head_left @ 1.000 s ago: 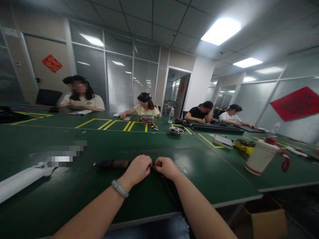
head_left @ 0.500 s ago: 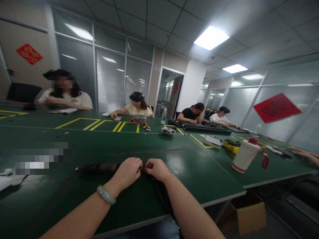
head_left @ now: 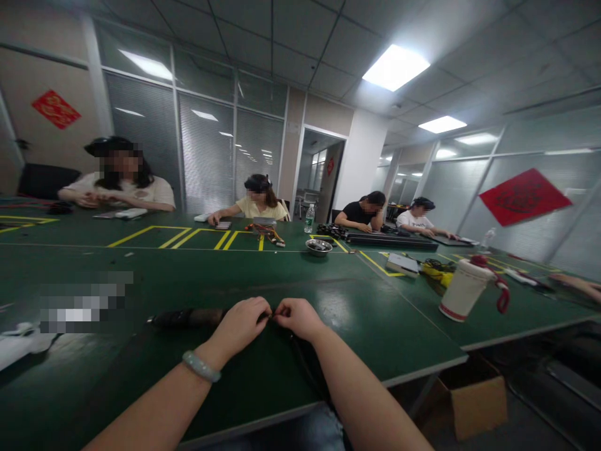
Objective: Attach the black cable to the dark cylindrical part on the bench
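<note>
Both hands are working close together here, well in from the near edge of the green surface (head_left: 366, 319), and the left hand (head_left: 246, 317) is keeping a narrow pinch on a small dark piece (head_left: 271, 317) while the right hand (head_left: 299, 317) is pinching it from the other side, fingertips almost meeting; its details are too small to make out. A dark, rod-shaped tool (head_left: 188, 317) is lying just beside them, its metal tip pointing toward the left edge, its other end disappearing behind the left hand. Now a black cable (head_left: 306, 366) is running from below the right hand toward the near edge, alongside the right forearm. Over by the far edge, a metal bowl (head_left: 319, 248) is sitting with a bottle (head_left: 310, 219) standing upright beyond it. Past the right edge, a white cup (head_left: 464, 291) is standing on the adjoining table, and a cardboard box (head_left: 479, 408) is resting below the near right corner.
</note>
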Demonstrator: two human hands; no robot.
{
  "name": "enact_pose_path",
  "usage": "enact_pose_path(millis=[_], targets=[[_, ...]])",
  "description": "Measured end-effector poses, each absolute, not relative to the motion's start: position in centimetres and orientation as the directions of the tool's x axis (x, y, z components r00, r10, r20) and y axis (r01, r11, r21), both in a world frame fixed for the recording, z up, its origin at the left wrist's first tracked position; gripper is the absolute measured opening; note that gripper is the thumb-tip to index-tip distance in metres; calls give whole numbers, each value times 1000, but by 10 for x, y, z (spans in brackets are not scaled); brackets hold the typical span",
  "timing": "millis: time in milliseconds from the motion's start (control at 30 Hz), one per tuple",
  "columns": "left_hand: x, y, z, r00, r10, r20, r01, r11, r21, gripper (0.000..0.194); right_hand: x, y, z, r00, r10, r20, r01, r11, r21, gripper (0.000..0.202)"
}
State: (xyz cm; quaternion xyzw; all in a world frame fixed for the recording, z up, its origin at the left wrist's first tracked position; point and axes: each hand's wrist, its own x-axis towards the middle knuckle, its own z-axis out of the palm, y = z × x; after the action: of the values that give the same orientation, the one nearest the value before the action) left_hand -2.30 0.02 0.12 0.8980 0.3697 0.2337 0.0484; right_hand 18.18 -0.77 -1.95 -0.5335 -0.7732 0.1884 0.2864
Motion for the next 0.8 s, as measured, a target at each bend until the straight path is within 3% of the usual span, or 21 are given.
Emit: enact_pose_path(millis=[800], targets=[[-22, -7, 4, 588, 655, 475, 651, -731, 202, 9, 181, -7, -22, -257, 932, 254, 693, 361, -624, 10]])
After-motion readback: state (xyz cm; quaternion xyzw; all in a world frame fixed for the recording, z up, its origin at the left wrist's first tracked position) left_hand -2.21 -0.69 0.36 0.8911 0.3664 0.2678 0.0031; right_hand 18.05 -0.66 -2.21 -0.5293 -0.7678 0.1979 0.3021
